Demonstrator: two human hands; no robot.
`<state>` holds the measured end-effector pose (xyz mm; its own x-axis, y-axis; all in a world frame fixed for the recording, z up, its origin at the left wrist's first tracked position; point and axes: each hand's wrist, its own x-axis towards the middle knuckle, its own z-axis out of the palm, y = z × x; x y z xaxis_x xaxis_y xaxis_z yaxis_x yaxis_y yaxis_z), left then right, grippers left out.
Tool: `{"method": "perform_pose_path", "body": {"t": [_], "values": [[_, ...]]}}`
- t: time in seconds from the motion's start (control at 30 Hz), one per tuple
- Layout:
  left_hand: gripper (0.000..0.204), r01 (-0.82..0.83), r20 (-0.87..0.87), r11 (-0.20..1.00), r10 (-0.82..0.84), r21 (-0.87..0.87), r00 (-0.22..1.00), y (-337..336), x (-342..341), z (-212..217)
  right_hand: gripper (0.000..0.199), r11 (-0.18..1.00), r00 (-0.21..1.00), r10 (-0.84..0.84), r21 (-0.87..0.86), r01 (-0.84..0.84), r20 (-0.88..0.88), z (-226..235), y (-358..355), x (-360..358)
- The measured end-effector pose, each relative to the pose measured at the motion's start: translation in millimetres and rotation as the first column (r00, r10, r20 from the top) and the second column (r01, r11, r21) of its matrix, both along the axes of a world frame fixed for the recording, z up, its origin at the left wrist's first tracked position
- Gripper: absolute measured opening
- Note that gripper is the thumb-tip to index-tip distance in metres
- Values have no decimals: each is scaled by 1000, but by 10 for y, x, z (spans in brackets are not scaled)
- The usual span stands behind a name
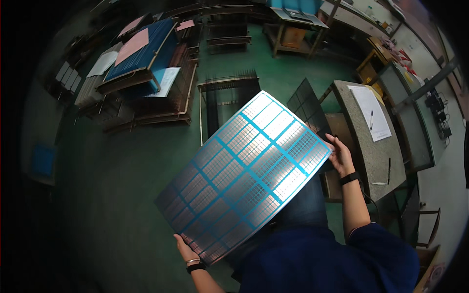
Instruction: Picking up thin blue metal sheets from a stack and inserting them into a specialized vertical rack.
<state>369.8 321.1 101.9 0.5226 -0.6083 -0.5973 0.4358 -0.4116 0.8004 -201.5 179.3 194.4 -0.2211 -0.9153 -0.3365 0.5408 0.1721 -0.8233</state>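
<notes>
Between my two hands I hold a large, thin rectangular metal panel (233, 151), silvery with a bright blue printed grid. It slants across my front, its far end up and to the right. My left hand (186, 249) grips the near lower edge, thumb on top and the other fingers hidden beneath. At the right corner my right hand (340, 155) is closed on the edge, its fingers partly behind the panel. Beyond the panel's right corner a dark gridded panel (309, 102) stands tilted. A metal rack (229, 83) with rows of upright prongs is just past the far end.
To my right stands a grey-topped table (359, 132) with paper sheets (369, 110), a pen (371, 119) and a thin black tool (389, 171). At the left, a rack (161, 115) carries stacked blue panels (141, 61). A workbench (298, 22) is at the back.
</notes>
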Motion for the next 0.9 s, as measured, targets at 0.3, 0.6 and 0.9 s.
{"method": "perform_pose_path", "body": {"t": [0.3,0.6,0.9], "values": [[61,-93,210,995,80,49,974,-81,-4,-52,34,961,876,235,235,-145,-421,-10,-552,-43],[57,-90,293,995,77,30,953,-69,-19,10,29,905,574,407,230,-358,-710,-75,-1497,391],[51,20,103,960,10,-278,995,-181,26,494,23,965,802,226,12,-264,-553,253,-1158,312]]}}
